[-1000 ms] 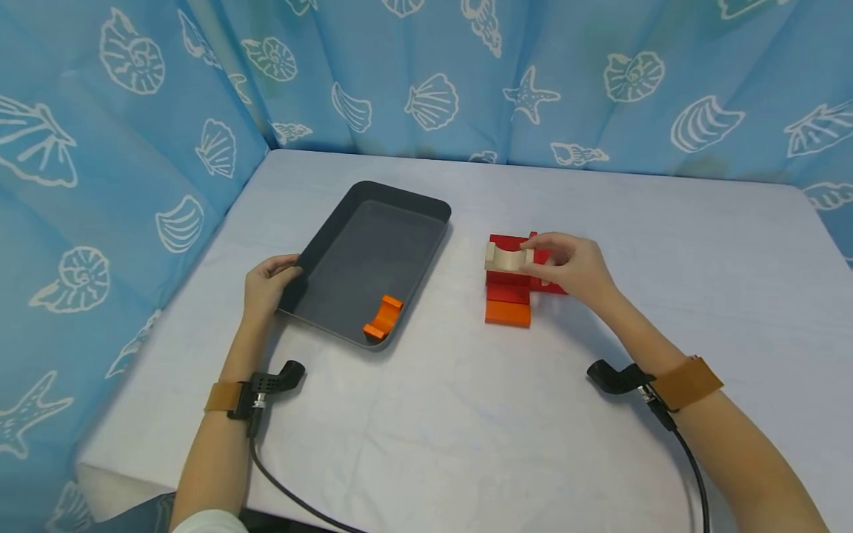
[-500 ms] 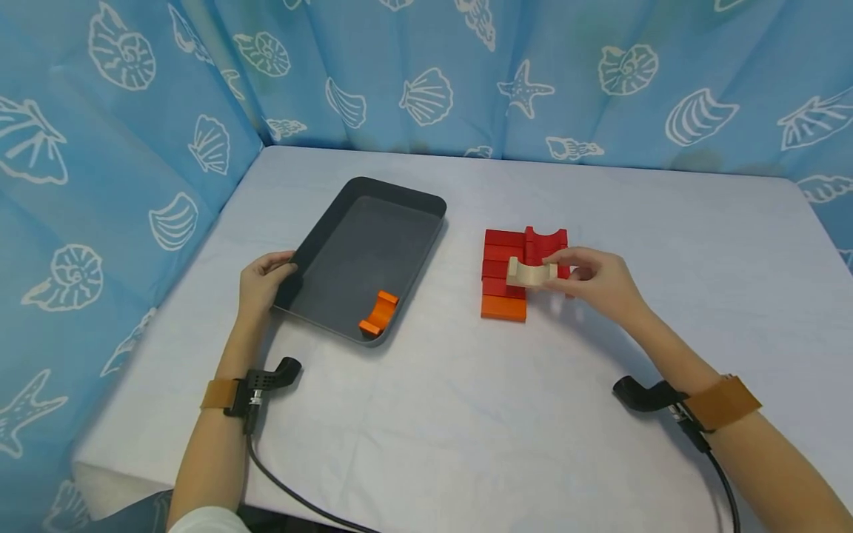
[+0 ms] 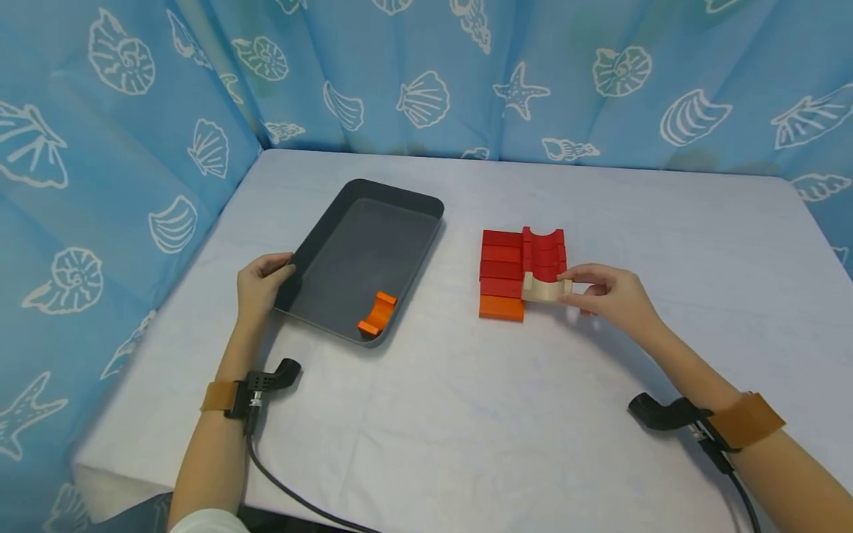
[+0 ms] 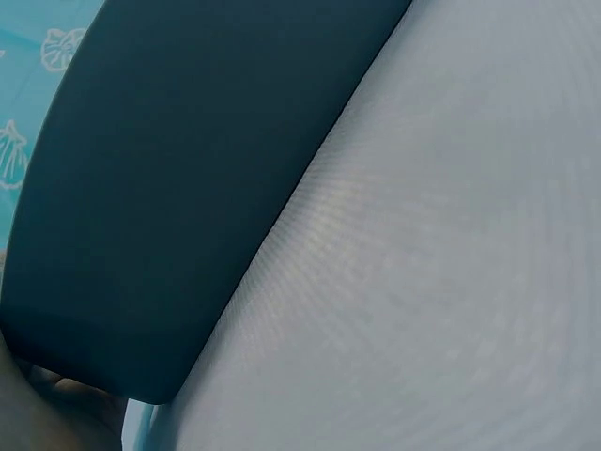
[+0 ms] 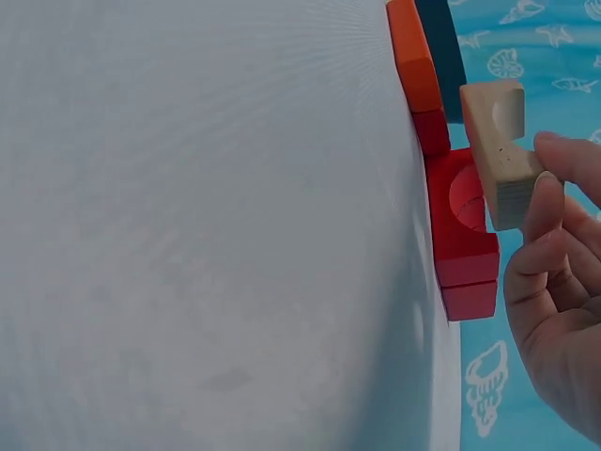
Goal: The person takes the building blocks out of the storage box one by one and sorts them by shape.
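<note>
My left hand (image 3: 258,285) grips the near left corner of a dark grey tray (image 3: 353,244), its thumb over the rim; the tray's outer wall (image 4: 169,188) fills much of the left wrist view. An orange arch block (image 3: 378,314) lies in the tray's near right corner. Between thumb and fingertips my right hand (image 3: 616,296) pinches a plain wooden arch block (image 3: 538,290), hollow side up. In the right wrist view this wooden block (image 5: 498,155) is above the red arch blocks (image 5: 465,216). In the head view it overlaps the near end of their row.
A column of red blocks (image 3: 501,259) stands left of the red arch row, with an orange block (image 3: 501,308) at its near end. White cloth (image 3: 413,414) covers the table. A blue shell-print curtain (image 3: 373,66) hangs behind and to the left.
My right hand has carried the wooden block right and nearer, from over the left red column to the near end of the red arch row. My left hand keeps its hold on the tray.
</note>
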`<state>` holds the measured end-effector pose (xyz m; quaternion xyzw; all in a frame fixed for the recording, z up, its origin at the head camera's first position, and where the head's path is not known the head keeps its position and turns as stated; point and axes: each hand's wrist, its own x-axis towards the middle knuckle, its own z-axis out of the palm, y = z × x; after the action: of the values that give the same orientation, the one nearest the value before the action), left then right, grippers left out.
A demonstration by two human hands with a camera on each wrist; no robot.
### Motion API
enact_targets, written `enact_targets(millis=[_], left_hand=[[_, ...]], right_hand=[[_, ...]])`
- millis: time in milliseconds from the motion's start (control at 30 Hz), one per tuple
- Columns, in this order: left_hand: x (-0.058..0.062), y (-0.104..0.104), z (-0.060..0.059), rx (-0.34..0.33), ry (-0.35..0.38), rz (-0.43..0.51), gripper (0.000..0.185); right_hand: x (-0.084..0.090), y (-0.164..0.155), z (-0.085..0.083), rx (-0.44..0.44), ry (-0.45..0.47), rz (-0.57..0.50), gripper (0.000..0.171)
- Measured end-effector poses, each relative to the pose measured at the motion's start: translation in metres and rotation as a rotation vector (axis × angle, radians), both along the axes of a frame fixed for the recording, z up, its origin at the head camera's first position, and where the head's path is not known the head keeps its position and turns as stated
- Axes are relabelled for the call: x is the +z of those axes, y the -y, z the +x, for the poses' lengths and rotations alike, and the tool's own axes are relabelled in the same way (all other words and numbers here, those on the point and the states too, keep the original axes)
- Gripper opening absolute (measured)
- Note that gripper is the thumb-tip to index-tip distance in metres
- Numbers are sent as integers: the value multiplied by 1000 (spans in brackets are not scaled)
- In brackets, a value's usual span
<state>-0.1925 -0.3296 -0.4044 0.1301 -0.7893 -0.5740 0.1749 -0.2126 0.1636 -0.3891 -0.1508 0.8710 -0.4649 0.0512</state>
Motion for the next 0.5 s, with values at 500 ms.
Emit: enact_targets(millis=[500], left_hand=[[-6,2,-2,3,-1,20,27]], right_hand=[[-7,-2,1,3,-26,41,38]])
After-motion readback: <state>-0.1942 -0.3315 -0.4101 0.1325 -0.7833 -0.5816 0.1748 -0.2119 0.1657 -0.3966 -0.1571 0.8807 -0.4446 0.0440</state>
